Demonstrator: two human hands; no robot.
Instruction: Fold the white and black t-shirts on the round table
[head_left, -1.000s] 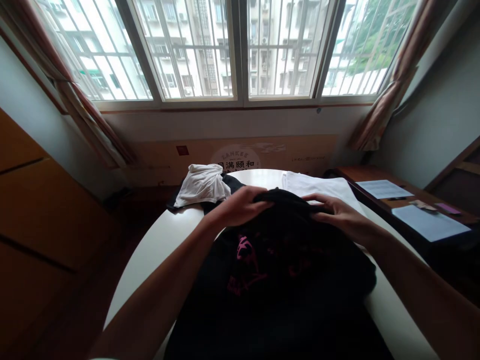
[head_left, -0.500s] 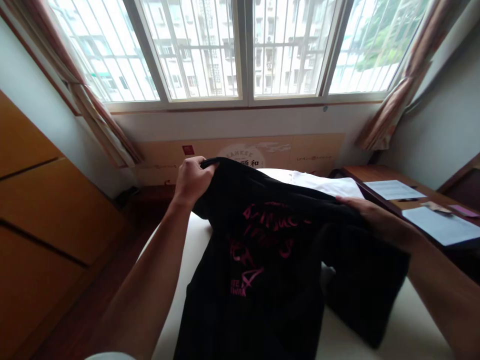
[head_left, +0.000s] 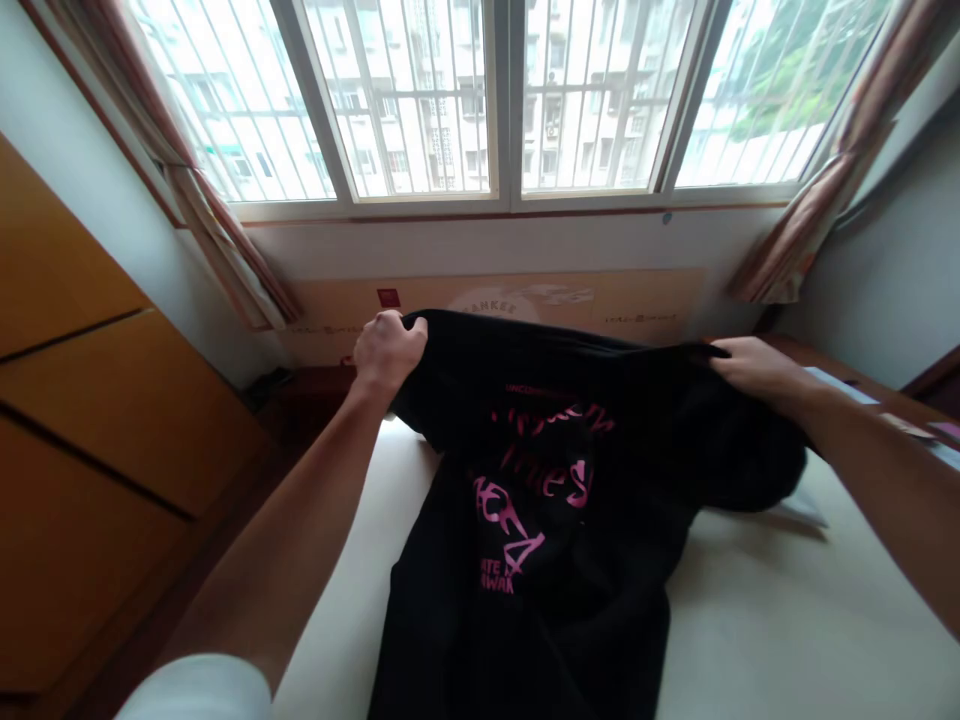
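Observation:
A black T-shirt (head_left: 555, 540) with pink lettering hangs stretched between my hands over a pale, flat surface (head_left: 795, 600). My left hand (head_left: 391, 350) is closed on the shirt's upper left edge, thumb on top. At the upper right edge, my right hand (head_left: 750, 370) grips the cloth with fingers pinched together. The shirt's lower part drapes toward me and runs out of view at the bottom. Folds hide part of the print.
Beyond the surface, a beige printed board (head_left: 637, 300) leans under the barred window (head_left: 420, 100). Orange cabinets (head_left: 82, 420) stand at the left. A brown desk (head_left: 795, 352) with papers is at the right, and curtains hang on both sides.
My right hand has risen and moved slightly right, pulling the shirt's top edge straighter. The right sleeve has lifted and more print shows. The view has shifted slightly.

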